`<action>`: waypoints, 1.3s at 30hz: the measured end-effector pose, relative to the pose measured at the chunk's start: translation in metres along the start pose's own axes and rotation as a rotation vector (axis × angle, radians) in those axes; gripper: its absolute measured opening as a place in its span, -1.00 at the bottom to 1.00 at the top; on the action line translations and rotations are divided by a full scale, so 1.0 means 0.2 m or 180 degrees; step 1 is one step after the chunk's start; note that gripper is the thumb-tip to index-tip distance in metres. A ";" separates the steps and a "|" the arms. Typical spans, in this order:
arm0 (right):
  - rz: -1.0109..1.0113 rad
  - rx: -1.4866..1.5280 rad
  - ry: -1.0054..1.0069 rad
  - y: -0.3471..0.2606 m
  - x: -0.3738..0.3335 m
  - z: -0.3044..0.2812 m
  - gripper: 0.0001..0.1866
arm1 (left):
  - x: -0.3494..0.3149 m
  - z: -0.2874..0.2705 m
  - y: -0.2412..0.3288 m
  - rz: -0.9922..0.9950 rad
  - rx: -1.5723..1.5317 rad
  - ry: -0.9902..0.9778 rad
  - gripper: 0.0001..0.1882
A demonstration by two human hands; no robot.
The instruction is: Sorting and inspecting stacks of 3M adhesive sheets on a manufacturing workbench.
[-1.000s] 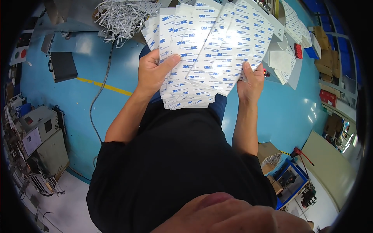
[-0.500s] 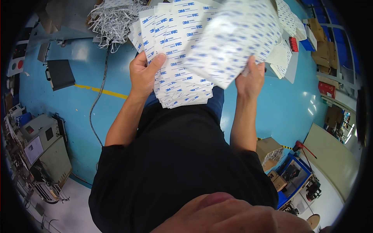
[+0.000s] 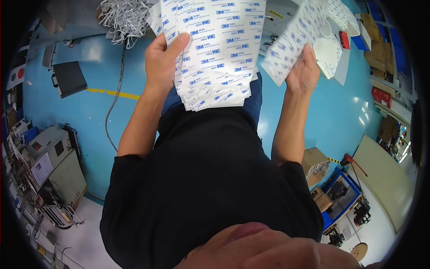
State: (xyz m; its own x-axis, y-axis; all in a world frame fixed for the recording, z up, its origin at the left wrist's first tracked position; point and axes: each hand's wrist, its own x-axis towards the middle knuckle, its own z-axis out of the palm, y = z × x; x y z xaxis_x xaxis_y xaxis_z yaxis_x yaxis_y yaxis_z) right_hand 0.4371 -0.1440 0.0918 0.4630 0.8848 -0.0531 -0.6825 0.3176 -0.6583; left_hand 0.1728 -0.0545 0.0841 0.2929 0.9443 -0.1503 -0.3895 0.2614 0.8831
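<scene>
Left hand: the left hand [image 3: 162,60] grasps a stack of sheets [image 3: 219,42] by its left edge, thumb flat on the top face, the other fingers mostly hidden behind.
Right hand: the right hand [image 3: 304,71] grips a loose bundle [image 3: 293,47] near its lower right edge, thumb close to that edge. The bundle is tilted and blurred, so I cannot tell if it is one sheet or several.
Stack: white paper with rows of blue print, in front of the person's black shirt [image 3: 210,170] and above the jeans [image 3: 255,94]. The near ends are uneven, stepped and slightly fanned; the top end runs out of view.
Gap: the bundle is apart from the stack, to its right, with part of the grey worktop [image 3: 282,29] showing between.
Separated so far: as I judge it, only the right hand's share is off the stack.
Left together: the larger share, under the left thumb, its edges not squared up.
Side pile: similar printed sheets [image 3: 329,51] lie beyond the right hand, near a red box [image 3: 344,39]; whether they belong to the same lot, I cannot tell.
Scraps: a heap of white strips [image 3: 125,20] lies at upper left, well apart from the bundle.
</scene>
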 end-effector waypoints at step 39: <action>0.0365 -0.1595 -0.0237 0.19 -0.03 0.16 -0.59 | 0.03 0.00 -0.01 -0.0410 0.0291 -0.0319 -0.72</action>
State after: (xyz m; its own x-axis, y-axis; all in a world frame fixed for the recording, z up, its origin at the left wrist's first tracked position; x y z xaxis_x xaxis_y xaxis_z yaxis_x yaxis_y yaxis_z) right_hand 0.3897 -0.1264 0.0904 0.3472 0.9319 -0.1046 -0.3635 0.0310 -0.9311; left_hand 0.1744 -0.0495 0.0818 0.4226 0.8782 -0.2239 -0.2636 0.3555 0.8967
